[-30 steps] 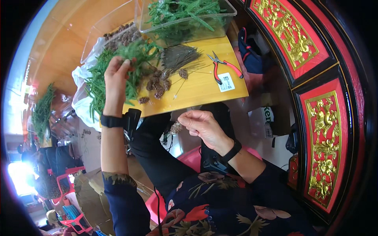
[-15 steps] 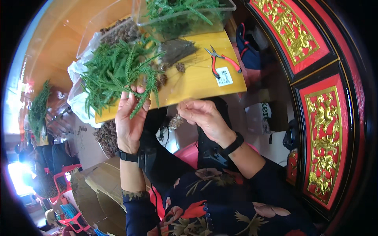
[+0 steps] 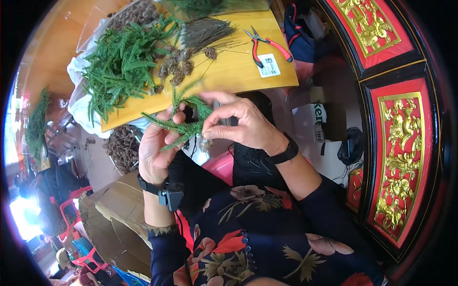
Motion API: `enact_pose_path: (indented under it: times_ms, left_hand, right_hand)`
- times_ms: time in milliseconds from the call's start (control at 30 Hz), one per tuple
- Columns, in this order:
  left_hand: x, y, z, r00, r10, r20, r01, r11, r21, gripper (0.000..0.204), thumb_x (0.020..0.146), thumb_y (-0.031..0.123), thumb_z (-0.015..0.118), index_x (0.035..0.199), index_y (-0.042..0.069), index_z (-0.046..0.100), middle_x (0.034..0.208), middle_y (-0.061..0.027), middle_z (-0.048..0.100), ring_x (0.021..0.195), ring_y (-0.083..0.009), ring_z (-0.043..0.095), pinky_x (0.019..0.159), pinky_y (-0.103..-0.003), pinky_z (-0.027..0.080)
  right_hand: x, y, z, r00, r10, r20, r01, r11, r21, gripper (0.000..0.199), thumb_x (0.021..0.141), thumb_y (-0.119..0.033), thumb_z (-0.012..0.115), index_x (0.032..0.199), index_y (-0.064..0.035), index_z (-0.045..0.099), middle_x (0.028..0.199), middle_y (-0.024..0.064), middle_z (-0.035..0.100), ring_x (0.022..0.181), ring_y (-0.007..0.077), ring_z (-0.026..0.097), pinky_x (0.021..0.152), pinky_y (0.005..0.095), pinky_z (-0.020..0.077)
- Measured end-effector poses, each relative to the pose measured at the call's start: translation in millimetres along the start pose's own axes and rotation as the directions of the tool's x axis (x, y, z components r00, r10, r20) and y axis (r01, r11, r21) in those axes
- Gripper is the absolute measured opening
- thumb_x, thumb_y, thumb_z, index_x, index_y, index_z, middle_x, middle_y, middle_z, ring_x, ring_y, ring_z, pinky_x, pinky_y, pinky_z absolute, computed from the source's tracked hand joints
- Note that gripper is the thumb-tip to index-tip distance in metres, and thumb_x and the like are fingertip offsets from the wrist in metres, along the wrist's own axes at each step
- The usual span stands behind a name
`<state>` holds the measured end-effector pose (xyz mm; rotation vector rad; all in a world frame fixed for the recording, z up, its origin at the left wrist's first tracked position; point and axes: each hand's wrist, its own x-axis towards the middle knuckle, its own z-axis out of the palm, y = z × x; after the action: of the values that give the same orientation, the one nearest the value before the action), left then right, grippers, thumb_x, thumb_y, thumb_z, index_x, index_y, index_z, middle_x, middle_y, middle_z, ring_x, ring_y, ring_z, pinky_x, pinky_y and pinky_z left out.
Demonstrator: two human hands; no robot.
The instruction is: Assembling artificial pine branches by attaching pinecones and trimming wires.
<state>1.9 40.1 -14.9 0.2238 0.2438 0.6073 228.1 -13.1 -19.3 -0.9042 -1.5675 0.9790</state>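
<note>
My left hand holds a few green needle sprigs in front of my chest, below the near edge of the yellow tabletop. My right hand pinches the same sprigs from the right side, fingers closed around their stems together with something small that I cannot make out. A heap of green sprigs lies on the table's left part. Beside it sit several small brown cones and a bundle of thin brown needles.
Red-handled pliers and a white tag lie on the table's right part. White plastic hangs off the left edge. A basket of brown cones stands below it. A red and gold carved panel lines the right.
My left hand picked sprigs from the heap on the table and pulled them down toward my chest. My right hand rose to meet them and now pinches them.
</note>
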Motion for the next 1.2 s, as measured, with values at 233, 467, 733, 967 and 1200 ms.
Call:
enact_pose_path:
  times_ms: [233,467,733,967,1200]
  left_hand:
    - [14,-33,52,0.886,0.305,-0.351,-0.163,0.910,0.381,0.033,0.096,0.021,0.051,0.119,-0.003,0.053,0.111,-0.0125,0.064,0.086,-0.0155,0.062,0.075,-0.024,0.049]
    - [10,-44,28,0.790,0.513,-0.337,-0.222,0.751,0.622,0.023,0.092,0.011,0.057,0.112,0.000,0.058,0.108,-0.0121,0.065,0.085,-0.0134,0.063,0.072,-0.023,0.051]
    - [3,-41,16,0.692,0.621,-0.369,-0.292,0.707,0.644,0.016,0.090,0.006,0.060,0.105,0.002,0.061,0.100,-0.0086,0.067,0.076,-0.0117,0.064,0.063,-0.021,0.051]
    - [-6,-36,9,0.708,0.576,-0.409,-0.302,0.770,0.562,0.015,0.090,0.009,0.060,0.104,0.003,0.061,0.091,-0.0060,0.067,0.072,-0.0124,0.064,0.064,-0.021,0.052]
    - [-8,-35,9,0.759,0.403,-0.512,-0.254,0.907,0.337,0.016,0.091,0.012,0.060,0.105,0.004,0.061,0.089,-0.0046,0.065,0.076,-0.0124,0.065,0.068,-0.022,0.055]
  right_hand:
    - [-2,7,4,0.959,0.282,0.035,-0.275,0.892,0.360,0.009,0.079,-0.003,0.071,0.083,0.0047,0.068,0.091,0.0039,0.059,0.082,0.0120,0.056,0.072,0.0252,0.0449]
    - [-3,7,16,0.904,0.423,-0.066,-0.321,0.772,0.548,0.008,0.084,-0.001,0.066,0.086,0.0059,0.067,0.087,0.0017,0.056,0.071,0.0083,0.055,0.064,0.0205,0.0443]
    - [-4,4,14,0.885,0.466,-0.015,-0.373,0.726,0.579,0.008,0.083,-0.002,0.067,0.086,0.0060,0.068,0.099,0.0064,0.060,0.084,0.0112,0.059,0.070,0.0231,0.0471]
    - [3,-6,0,0.979,-0.100,-0.178,0.087,0.993,-0.077,0.007,0.074,-0.006,0.073,0.079,-0.0034,0.069,0.116,0.0107,0.061,0.099,0.0196,0.056,0.080,0.0291,0.0464]
    - [5,3,8,0.968,-0.250,-0.011,0.231,0.908,-0.349,0.007,0.071,-0.006,0.073,0.074,-0.0053,0.068,0.107,0.0090,0.064,0.094,0.0250,0.057,0.081,0.0316,0.0461]
